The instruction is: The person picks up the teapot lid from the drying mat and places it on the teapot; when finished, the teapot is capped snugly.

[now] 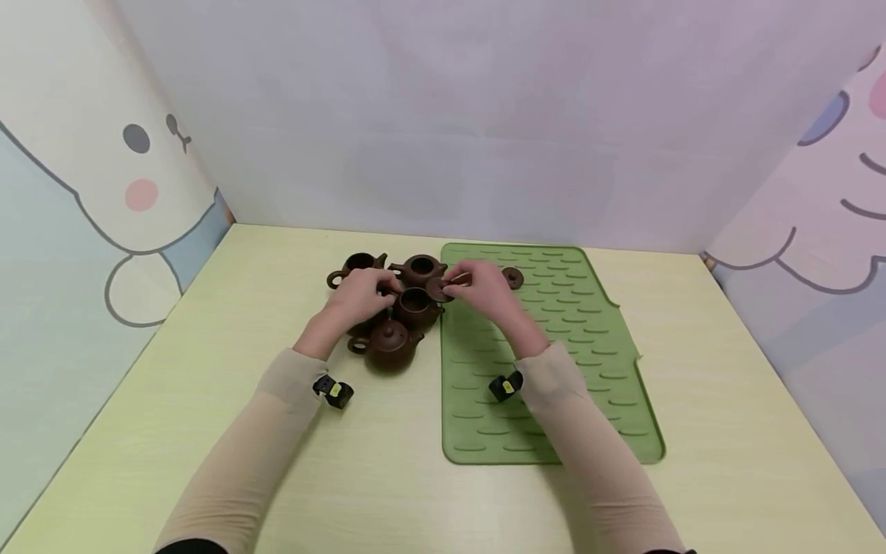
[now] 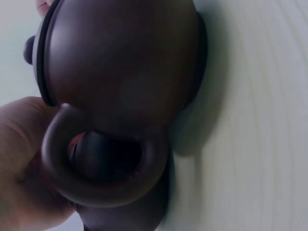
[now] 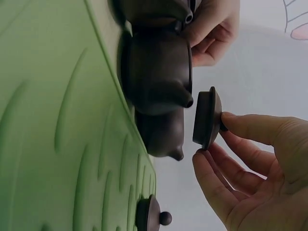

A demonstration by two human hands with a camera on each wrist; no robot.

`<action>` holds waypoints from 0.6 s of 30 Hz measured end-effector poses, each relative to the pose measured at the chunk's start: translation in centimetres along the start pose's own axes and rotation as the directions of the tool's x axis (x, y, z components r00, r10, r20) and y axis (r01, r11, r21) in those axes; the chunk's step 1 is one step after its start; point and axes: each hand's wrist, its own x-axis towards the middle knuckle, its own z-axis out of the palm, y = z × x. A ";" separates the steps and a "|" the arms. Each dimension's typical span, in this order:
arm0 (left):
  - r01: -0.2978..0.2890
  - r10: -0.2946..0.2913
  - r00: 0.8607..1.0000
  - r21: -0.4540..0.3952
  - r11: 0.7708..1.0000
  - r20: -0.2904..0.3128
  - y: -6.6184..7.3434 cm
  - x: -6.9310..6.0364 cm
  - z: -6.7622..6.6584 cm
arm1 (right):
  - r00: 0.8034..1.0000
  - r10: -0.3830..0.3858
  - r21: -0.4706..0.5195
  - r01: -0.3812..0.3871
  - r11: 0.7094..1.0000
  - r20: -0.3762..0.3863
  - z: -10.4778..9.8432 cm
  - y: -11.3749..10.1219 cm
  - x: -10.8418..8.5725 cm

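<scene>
My right hand (image 1: 481,288) pinches a dark brown teapot lid (image 3: 208,118) by its knob, held in the air a short gap from an open teapot (image 1: 415,308). At that pot's handle side is my left hand (image 1: 360,296), thumb and fingers curled against it; the exact grip is partly hidden. A lidded teapot (image 1: 390,346) stands nearer the front and fills much of the left wrist view. Below the left hand, another dark pot (image 2: 125,211) is mostly covered.
Two more open teapots stand behind, one at back left (image 1: 360,263) and one at back middle (image 1: 422,268). A green ridged mat (image 1: 540,415) lies to the right, bearing a second lid (image 1: 513,278). White cloth walls (image 1: 471,154) enclose the table.
</scene>
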 end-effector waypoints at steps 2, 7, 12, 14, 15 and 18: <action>-0.001 0.001 1.000 0.004 1.000 -0.001 0.0 0.0 0.0 | 1.000 -0.015 0.002 0.015 1.000 0.002 0.4 -0.3 0.1; -0.005 0.005 1.000 0.008 1.000 -0.001 0.0 0.0 0.1 | 0.999 -0.043 0.016 0.043 0.999 0.004 1.2 -1.1 0.3; -0.005 0.005 1.000 0.009 1.000 0.001 0.0 0.1 0.1 | 0.998 -0.052 0.019 0.052 0.998 0.025 1.9 -1.6 0.6; -0.004 0.004 1.000 0.015 1.000 0.000 0.0 0.1 0.1 | 0.998 -0.053 0.018 0.053 0.998 0.034 2.2 -1.8 0.6; -0.002 0.002 1.000 0.018 1.000 -0.001 0.0 0.1 0.0 | 0.998 -0.055 0.016 0.054 0.998 0.039 2.3 -1.8 0.7; 0.001 -0.001 1.000 0.024 1.000 -0.001 0.1 0.1 0.0 | 0.997 -0.063 0.004 0.063 0.998 0.041 2.6 -2.0 0.8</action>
